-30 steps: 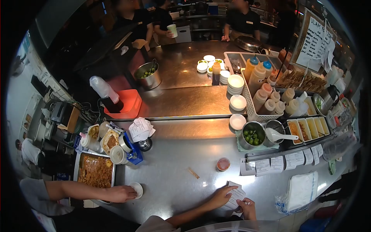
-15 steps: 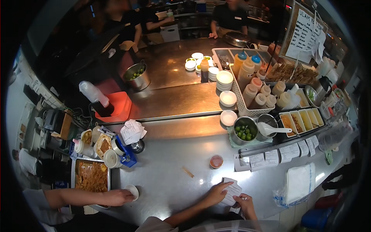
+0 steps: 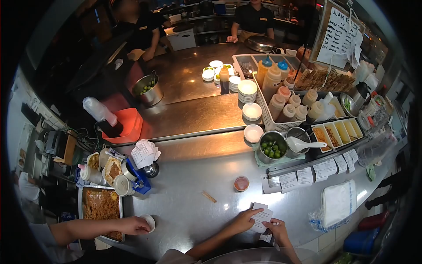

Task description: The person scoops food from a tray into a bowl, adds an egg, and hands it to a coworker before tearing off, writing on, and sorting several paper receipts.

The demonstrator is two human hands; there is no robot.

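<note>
A printed paper receipt [image 3: 262,216] is held low over the steel counter in front of me. My left hand [image 3: 241,222] has its fingers along the paper's left side, with the index finger lying across the print. On the opposite edge, my right hand [image 3: 276,229] pinches the slip between thumb and fingers. More paper hangs below that hand, partly hidden. Just beyond is a small round tub of red sauce [image 3: 241,184]. A thin tan stick or strip [image 3: 209,196] lies to its left.
At left, a co-worker's hand [image 3: 134,225] touches a small white cup [image 3: 149,222] beside a tray of reddish-brown rice [image 3: 122,215]. Receipts [image 3: 304,175] line a rail at right. Behind it stand a pot of green citrus [image 3: 271,149] and squeeze bottles [image 3: 277,105]. White plastic bags [image 3: 338,204] lie far right.
The whole view has shifted slightly, moving the counter items a little left and up. Both my hands remain on the receipt. The co-worker's hand stays by the white cup.
</note>
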